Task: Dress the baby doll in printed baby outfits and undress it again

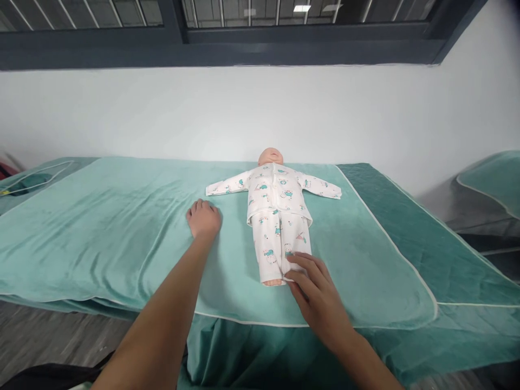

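A baby doll (271, 156) lies on its back on a light green blanket (134, 216), arms stretched out sideways. It wears a white printed top (273, 189) and matching trousers (268, 238). To the left of the doll, below its sleeve, my left hand (204, 218) rests on the blanket with nothing in it, fingers slightly bent. My right hand (314, 284) is at the lower end of the trouser leg on the right, its fingers closed about the cuff. That hand covers the doll's foot on this side. At the other cuff a bit of the doll's foot (273, 282) shows.
A darker green padded cover (439, 254) lies under the blanket and hangs over the front edge. Behind the bed stands a white wall (162, 114) below a dark window frame (244, 49). A green padded piece (495, 179) is at the far right.
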### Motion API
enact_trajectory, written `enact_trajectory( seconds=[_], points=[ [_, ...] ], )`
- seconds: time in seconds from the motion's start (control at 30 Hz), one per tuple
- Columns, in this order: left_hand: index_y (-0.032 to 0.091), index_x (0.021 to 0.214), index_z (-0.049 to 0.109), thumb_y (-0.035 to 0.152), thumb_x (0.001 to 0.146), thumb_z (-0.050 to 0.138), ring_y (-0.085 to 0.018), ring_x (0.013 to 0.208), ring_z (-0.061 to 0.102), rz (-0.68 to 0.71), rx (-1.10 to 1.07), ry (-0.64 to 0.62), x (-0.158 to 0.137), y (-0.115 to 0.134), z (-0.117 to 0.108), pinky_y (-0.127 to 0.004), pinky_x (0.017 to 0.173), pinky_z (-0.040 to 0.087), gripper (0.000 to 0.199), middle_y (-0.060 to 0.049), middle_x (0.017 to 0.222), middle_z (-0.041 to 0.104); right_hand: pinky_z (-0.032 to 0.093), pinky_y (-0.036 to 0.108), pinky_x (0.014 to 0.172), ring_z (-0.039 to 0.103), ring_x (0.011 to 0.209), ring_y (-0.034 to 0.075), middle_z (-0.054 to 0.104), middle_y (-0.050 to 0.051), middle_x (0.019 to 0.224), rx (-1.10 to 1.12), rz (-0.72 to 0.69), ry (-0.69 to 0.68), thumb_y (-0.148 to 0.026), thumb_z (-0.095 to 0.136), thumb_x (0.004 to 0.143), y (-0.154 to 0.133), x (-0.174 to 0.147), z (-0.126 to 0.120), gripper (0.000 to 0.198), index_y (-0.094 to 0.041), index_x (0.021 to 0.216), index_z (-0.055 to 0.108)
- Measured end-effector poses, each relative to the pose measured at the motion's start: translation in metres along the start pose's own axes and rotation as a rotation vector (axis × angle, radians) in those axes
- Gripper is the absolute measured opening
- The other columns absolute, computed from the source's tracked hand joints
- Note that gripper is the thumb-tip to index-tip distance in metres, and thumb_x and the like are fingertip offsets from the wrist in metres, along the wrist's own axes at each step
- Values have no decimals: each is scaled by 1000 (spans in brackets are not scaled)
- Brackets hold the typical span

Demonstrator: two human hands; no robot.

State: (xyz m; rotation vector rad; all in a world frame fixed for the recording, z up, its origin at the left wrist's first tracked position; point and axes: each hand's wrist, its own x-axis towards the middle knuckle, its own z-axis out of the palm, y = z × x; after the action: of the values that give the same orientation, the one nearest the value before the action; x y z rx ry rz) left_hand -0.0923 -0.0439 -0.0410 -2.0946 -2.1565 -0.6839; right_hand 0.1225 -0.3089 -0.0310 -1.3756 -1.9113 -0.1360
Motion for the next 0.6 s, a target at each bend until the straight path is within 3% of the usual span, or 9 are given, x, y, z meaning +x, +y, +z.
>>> enact_trajectory(
  seconds=[0.3, 0.6],
  points=[
    [15, 119, 62, 24, 92, 33, -26, 138, 40, -1, 6, 4, -1, 2, -2, -45, 113, 30, 41, -12, 145, 51, 39, 59, 106, 46, 126, 29, 56, 11, 130, -55, -27, -62, -14, 59, 89, -12, 4, -5, 31, -23, 118, 54],
    [14, 121, 61, 24, 92, 33, -26, 139, 40, -17, -7, -5, 0, 1, -1, -46, 114, 29, 42, -12, 147, 50, 37, 59, 106, 46, 127, 27, 58, 9, 125, 1, 33, -8, -16, 58, 92, -13, 11, 3, 10, -22, 97, 53]
  ],
)
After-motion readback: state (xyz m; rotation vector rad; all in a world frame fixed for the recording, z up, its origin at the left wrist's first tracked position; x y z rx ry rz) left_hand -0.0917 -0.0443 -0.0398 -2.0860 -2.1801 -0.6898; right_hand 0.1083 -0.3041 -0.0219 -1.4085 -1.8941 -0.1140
